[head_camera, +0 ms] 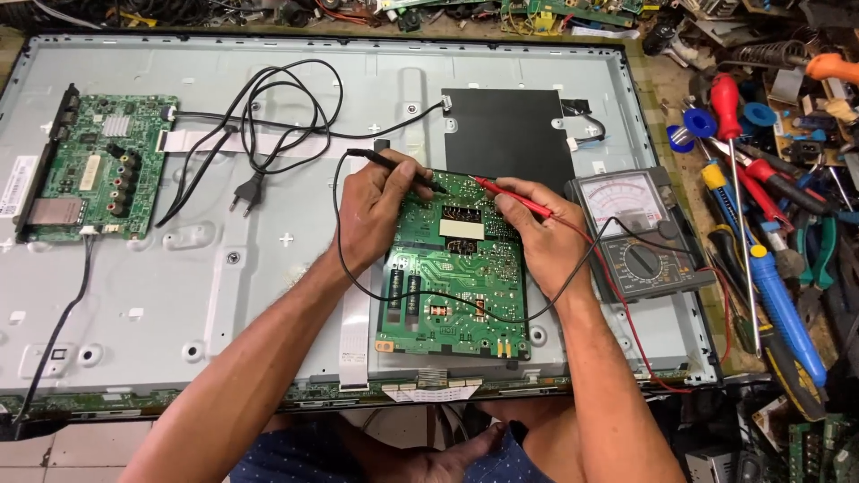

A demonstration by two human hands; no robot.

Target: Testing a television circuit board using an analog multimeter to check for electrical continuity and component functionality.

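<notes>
Keep left hand [376, 210] fingers clamped on black probe [398, 167], right hand [541, 233] fingers on red probe [510, 197], tips steady on green circuit board [452, 277] lying on panel back [268, 295], beside analogue multimeter [633, 233].

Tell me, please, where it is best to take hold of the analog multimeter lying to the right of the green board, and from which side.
Probably grip the analog multimeter across its two long sides, coming from above. It lies flat and face up; the right hand crowds its left edge, and the probe leads trail from its lower part, so the upper half by the dial window seems freest.
</notes>
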